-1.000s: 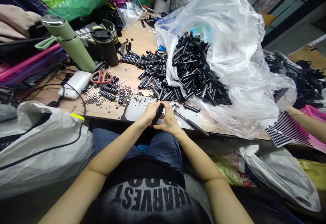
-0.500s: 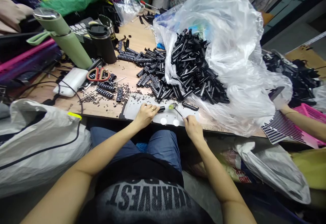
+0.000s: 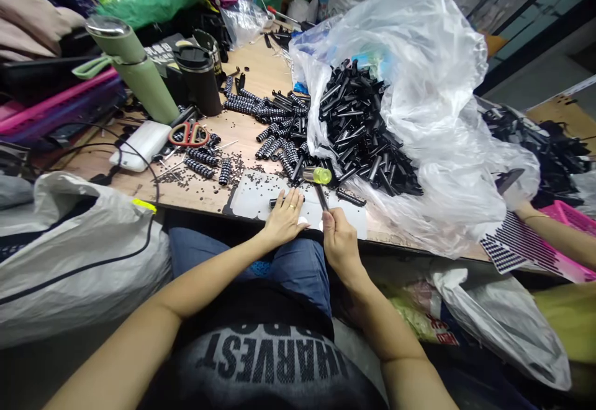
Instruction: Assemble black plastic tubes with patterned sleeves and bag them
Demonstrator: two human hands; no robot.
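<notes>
Presently, my left grip [image 3: 285,218], spread flat, pins the black tube [image 3: 275,202] to the white mat [image 3: 251,195]; my right grip [image 3: 339,242], closed round the yellow-headed mallet [image 3: 318,176], should strike square, fingers clear.

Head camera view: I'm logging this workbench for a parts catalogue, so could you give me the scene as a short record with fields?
left hand: fingers laid flat over a black tube on the white mat
right hand: fingers closed round the handle of a small hammer, yellow head up over the mat
stock: heap of black tubes spilling from a clear plastic bag
far left of table: red scissors, green flask, black cup
right edge: another person's forearm
</notes>
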